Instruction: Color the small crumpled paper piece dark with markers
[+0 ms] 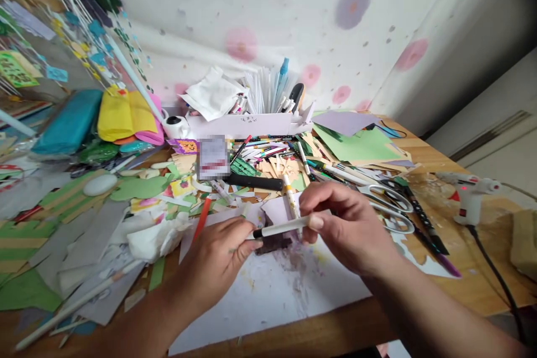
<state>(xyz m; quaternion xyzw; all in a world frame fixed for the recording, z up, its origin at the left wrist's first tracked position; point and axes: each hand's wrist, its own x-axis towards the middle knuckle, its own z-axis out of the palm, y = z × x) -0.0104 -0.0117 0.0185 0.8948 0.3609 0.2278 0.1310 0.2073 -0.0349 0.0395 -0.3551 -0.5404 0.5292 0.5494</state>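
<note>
Between my two hands, a white marker pen (pixel 280 227) with a black end is held almost level. The fingers of my left hand (pixel 230 246) close around the black end. My right hand (pixel 344 224) pinches the white barrel near its other end. Whether the black part is a cap or the pen's own tip section is hidden by my left fingers. Below the pen lies a stained white sheet (pixel 268 296) with a dark smudged piece (pixel 274 245) on it. A white pen with yellow marks (pixel 289 193) lies just behind my right hand.
Scissors (pixel 388 201) with white handles lie to the right, near a glue gun (pixel 470 193) with a red light and a cord. Paper scraps (pixel 142 187) cover the left side. A white box (pixel 247 125) of supplies stands at the back, with scattered pens in front.
</note>
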